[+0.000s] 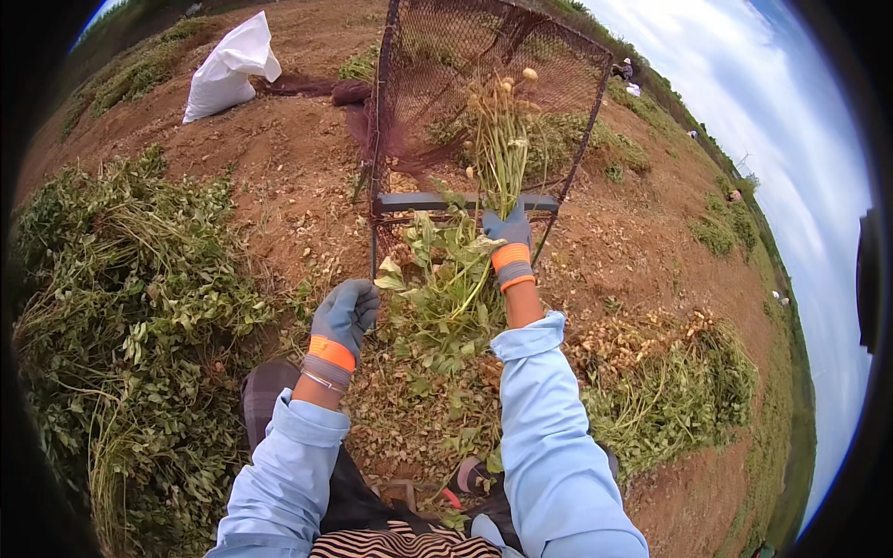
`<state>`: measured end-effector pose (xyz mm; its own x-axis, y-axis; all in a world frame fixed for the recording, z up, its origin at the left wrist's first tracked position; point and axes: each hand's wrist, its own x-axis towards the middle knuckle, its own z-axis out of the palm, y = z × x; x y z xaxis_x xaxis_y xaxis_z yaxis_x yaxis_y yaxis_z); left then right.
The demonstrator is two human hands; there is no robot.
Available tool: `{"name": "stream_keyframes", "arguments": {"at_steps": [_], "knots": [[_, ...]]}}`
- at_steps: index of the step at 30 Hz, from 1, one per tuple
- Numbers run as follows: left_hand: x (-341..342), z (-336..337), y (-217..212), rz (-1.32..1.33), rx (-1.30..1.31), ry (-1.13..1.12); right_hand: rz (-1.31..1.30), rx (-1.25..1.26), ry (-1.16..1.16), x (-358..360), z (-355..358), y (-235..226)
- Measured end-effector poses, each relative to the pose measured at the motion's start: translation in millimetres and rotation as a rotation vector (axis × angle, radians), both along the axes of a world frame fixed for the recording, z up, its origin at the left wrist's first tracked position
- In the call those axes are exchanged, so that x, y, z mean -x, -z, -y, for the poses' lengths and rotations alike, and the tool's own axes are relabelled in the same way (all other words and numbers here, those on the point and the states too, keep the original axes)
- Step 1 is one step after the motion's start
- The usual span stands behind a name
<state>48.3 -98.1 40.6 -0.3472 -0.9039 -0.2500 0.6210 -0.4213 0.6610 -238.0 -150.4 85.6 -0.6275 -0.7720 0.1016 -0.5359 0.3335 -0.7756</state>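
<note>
My right hand [507, 229], in a grey glove with an orange cuff, is closed round the stems of a bunch of peanut plants [502, 163]. Their root ends with a few pale pods point up and away, in front of a netted frame [484, 84]. The leafy tops [442, 288] hang down toward me. My left hand [346, 314], gloved alike, is curled closed beside those leaves. Whether anything sits in its fingers is hidden. Just beyond my right hand, a dark grey bar [437, 202] crosses the frame's near side.
Pulled leafy plants [139, 344] lie heaped at the left. At the right is another pile of plants [679, 400], with loose pods [642, 339] along its far edge. A white sack [233, 70] stands on the brown soil at the far left. Distant people [625, 70] are in the field.
</note>
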Motion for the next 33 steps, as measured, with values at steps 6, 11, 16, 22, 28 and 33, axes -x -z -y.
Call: {"name": "stream_keyframes", "arguments": {"at_steps": [6, 11, 16, 22, 28, 33], "knots": [[-9.5, 1.2, 7.3, -0.008, 0.013, -0.033, 0.114, -0.271, -0.239, 2.6, -8.2, 53.9], [-0.3, -1.1, 7.1, 0.031, 0.047, 0.02, 0.38, 0.178, -0.346, -8.3, -73.5, 48.4], [10.0, -5.1, 14.2, 0.043, 0.127, 0.135, 0.486, -0.133, -0.579, -1.8, -130.6, 41.1], [28.4, -15.6, 8.6, 0.039, 0.233, 0.207, 1.377, 0.153, -0.678, 40.6, -178.1, 93.7], [35.7, -19.7, -0.3, 0.099, 0.388, 0.179, 1.095, 0.121, -0.857, 20.4, -195.0, 101.0], [37.8, -17.6, -12.9, 0.133, 0.511, 0.019, 1.042, -0.038, -0.379, -39.3, -210.1, 47.6]]}}
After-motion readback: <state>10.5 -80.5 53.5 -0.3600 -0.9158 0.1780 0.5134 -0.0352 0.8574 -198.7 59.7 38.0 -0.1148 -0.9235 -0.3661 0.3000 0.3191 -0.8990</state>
